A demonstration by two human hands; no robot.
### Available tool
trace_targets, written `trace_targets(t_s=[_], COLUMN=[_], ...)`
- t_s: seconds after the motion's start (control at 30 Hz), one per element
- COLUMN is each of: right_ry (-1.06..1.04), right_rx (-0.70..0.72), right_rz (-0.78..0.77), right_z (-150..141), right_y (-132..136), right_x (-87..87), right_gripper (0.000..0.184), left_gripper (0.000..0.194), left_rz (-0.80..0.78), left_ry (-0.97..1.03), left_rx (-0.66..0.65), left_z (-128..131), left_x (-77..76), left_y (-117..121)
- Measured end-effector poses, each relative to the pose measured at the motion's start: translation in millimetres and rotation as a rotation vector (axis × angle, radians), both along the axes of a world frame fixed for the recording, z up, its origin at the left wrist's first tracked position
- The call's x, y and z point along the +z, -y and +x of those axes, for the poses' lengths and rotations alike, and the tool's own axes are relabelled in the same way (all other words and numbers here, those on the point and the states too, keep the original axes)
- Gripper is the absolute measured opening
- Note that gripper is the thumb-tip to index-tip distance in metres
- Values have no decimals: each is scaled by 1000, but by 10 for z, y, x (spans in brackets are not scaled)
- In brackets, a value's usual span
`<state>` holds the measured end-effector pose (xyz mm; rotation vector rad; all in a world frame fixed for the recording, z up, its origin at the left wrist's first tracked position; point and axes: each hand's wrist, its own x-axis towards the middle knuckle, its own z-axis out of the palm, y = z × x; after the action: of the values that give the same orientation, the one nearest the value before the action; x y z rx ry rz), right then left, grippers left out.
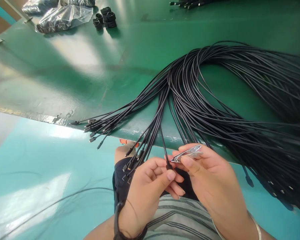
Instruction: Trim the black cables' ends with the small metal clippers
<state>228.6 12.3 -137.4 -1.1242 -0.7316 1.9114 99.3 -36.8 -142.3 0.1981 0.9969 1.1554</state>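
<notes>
"What are the hands doing?"

"The left hand (147, 191) is closed narrow, its thumb and fingers pinching one black cable (165, 150) near its connector end. The right hand (210, 173) is narrow too, its thumb and fingertips holding a small steel clip (187, 154) just beside that cable."

"And right around them?"

"That cable runs up from the left hand into a large bundle of black cables (227, 93), which lies beyond both hands and spills over the edge of a green bench (52, 76). More connector ends (90, 131) hang off that edge, up and to the left of the left hand."

"Any containers?"

"Yes, well beyond the left hand, at the far end of the bench: clear plastic bags (65, 18) with something dark inside, too blurred through the plastic to name. Small black coils (108, 16) sit just beside them, outside the bags."

"Anything farther out?"

"A few more cable ends (190, 3) lie at the top edge of the view, well beyond the right hand."
</notes>
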Motion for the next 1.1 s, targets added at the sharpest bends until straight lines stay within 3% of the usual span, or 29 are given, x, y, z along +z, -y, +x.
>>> trace_targets(t_s=[0.17, 0.27, 0.37, 0.5, 0.6, 1.1], right_ry=[-1, -1, 5, -45, -66, -71], right_rx=[3, 8, 5, 5, 2, -24], right_rz=[3, 10, 1, -48, -78, -54], right_z=[1, 15, 20, -20, -57, -81], right_y=[-17, -21, -8, 37, 70, 55], right_x=[26, 29, 23, -13, -43, -46], right_gripper=[6, 9, 11, 13, 14, 7], left_gripper=[26, 23, 25, 26, 28, 19], left_rz=[84, 64, 41, 6, -17, 0], left_ry=[443, 569, 439, -24, -235, -363], left_rx=[-109, -76, -49, 125, 190, 152], left_z=[-17, -10, 18, 86, 125, 115], left_x=[-93, -150, -171, -129, -85, -72], left_y=[30, 36, 30, 21, 24, 44])
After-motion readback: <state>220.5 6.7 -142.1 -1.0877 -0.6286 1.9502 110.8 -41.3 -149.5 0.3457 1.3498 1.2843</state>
